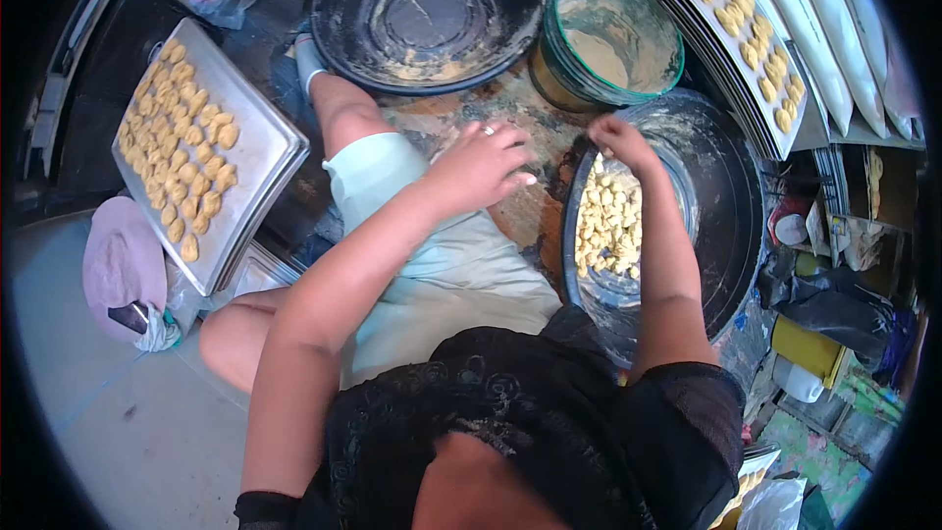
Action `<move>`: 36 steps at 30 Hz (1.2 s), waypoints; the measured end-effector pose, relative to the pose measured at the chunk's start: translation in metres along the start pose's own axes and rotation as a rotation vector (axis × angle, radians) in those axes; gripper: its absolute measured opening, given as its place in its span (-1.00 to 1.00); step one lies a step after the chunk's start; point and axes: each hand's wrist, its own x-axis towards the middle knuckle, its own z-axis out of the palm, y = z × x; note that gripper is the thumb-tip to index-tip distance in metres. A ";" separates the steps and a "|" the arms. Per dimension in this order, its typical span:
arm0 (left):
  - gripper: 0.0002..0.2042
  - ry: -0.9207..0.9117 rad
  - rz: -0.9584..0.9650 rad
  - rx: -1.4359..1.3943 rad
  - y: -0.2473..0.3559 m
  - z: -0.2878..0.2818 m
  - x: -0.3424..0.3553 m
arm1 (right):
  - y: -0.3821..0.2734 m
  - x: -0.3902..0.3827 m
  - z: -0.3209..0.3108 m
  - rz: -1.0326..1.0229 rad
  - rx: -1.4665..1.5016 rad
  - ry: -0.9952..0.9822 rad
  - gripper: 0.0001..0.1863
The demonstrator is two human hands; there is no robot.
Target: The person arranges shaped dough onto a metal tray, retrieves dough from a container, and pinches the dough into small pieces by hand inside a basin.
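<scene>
our right hand [618,137] pinches a small pale dough piece over the clear glass bowl of dough pieces [610,221], left hand [481,167] loosely curled, holding nothing we can see; a fumbled pinch could drop it on the floured floor.

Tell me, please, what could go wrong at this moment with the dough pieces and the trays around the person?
The left tray looks to hang past its support near the knee; a bump might tip its dough pieces. The right hand reaches over the bowl, so its dough lumps could spill. The left hand works beside the floury bucket, which an elbow might knock.
</scene>
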 end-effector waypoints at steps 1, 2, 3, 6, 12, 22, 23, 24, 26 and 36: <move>-0.66 -0.050 0.017 -0.038 -0.006 0.011 0.001 | 0.052 -0.001 0.000 0.223 -0.020 0.027 -0.83; -0.67 -0.100 0.018 -0.071 -0.015 0.019 -0.003 | 0.089 -0.004 0.014 0.383 0.130 0.022 -0.82; -0.67 -0.030 0.007 -0.098 0.003 0.050 0.032 | 0.144 -0.005 -0.043 0.410 0.017 0.112 -0.78; -0.73 -0.218 -0.071 -0.172 0.002 0.080 0.053 | 0.292 -0.029 -0.034 0.478 -0.169 0.500 -0.64; -0.74 -0.053 -0.253 -0.227 -0.030 0.072 0.037 | 0.253 0.068 0.068 0.412 -0.287 0.709 -0.43; -0.73 -0.029 -0.313 -0.480 -0.045 0.078 0.048 | 0.285 0.044 0.041 0.457 0.880 0.649 -0.83; -0.72 -0.023 -0.352 -0.470 -0.049 0.078 0.049 | 0.279 0.038 0.038 0.398 1.093 0.491 -0.84; -0.72 -0.024 -0.384 -0.474 -0.050 0.081 0.049 | 0.278 0.025 0.034 0.339 1.296 0.343 -0.86; -0.72 -0.071 -0.390 -0.509 -0.049 0.075 0.052 | 0.281 0.022 0.021 0.365 1.063 0.501 -0.85; -0.69 -0.177 -0.514 -0.566 -0.043 0.074 0.059 | 0.286 0.081 0.050 0.381 -0.478 0.648 -0.64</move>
